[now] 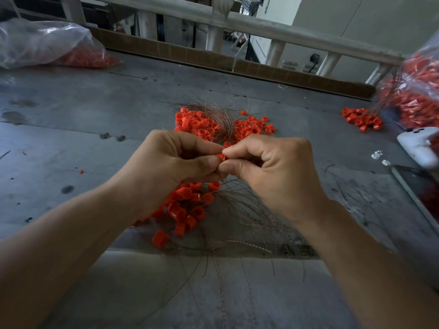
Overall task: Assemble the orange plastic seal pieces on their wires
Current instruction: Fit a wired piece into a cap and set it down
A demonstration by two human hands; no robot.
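My left hand (175, 160) and my right hand (270, 167) meet at the middle of the grey table (71, 143). Between their thumbs and forefingers they pinch one small orange seal piece (222, 156); most of it is hidden by the fingertips. Beyond the hands lies a heap of orange seal pieces (202, 123) with a bundle of thin twisted wires (221, 112) across it. Under my wrists sits a second heap of orange pieces (187, 205), with loose wires (247, 217) fanning out to the right and toward me.
A clear plastic bag of orange pieces (47, 43) lies at the far left. Another full bag (418, 91) stands at the right edge, with a small spill of pieces (361, 118) beside it. A white phone (415, 148) and a dark tablet (422, 193) lie at the right. A cardboard strip (213, 58) and railing bound the far edge.
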